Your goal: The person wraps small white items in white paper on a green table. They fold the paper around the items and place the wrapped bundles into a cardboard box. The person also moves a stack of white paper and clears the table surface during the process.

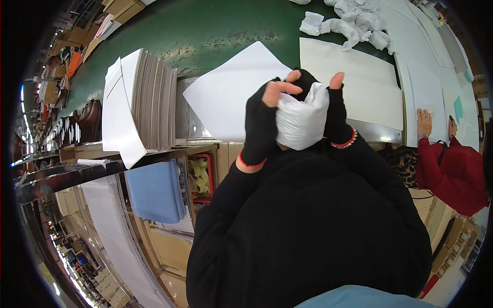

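Observation:
A rounded, creased bundle of thin white paper (300, 123) is held in front of my chest, over the near edge of the bench. My left hand (261, 120), in a black fingerless glove, presses against its left side with bent fingers over the top edge. On the other side my right hand (336, 113), gloved the same way, grips the bundle with its thumb pointing up. Whatever the paper may contain is hidden. Behind my hands lie a flat white sheet (236, 87) at an angle and a cream sheet (359, 82).
A tall stack of grey-edged sheets (154, 102) stands at the left of the green bench (205, 38). Crumpled white paper pieces (359, 23) lie at the back right. A co-worker in a red sleeve (452, 172) works at the right. Blue folded material (156, 192) hangs below the bench.

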Tool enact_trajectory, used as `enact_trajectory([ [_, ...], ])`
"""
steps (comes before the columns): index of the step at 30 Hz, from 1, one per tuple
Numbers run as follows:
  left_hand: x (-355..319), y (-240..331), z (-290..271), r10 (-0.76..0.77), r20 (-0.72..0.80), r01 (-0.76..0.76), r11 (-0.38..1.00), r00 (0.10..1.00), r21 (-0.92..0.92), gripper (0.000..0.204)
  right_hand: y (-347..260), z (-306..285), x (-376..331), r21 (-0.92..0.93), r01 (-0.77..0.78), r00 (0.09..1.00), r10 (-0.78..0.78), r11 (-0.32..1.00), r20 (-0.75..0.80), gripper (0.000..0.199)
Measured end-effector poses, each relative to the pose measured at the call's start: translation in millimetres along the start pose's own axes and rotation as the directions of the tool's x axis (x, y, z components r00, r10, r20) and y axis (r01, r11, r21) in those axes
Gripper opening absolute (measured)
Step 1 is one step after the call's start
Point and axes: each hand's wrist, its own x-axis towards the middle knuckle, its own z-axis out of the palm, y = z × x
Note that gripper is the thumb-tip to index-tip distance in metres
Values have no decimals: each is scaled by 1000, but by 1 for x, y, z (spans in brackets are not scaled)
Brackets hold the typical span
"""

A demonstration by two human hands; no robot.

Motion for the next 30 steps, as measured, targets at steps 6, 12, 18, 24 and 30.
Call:
enact_trajectory([
  [6,4,-10,25,143,-27,-144,988,989,-62,34,24,6,3,33,53,965,-42,998,-257,89],
  [12,-4,-10,20,84,-20,-84,996,996,-3,26,38,-10,5,-426,140,900,-294,894,-322,57],
  [18,4,-29,3,454,-204,-373,864,867,338,21,52,-18,0,-164,87,961,-126,983,-246,46],
  [24,-13,-46,29,359,-137,-310,906,923,286,24,22,-2,-48,-767,123,957,-279,629,-75,76],
  [30,-10,-63,65,97,526,-383,797,845,468,33,-15,-22,-157,-825,-109,876,-340,554,-343,51],
])
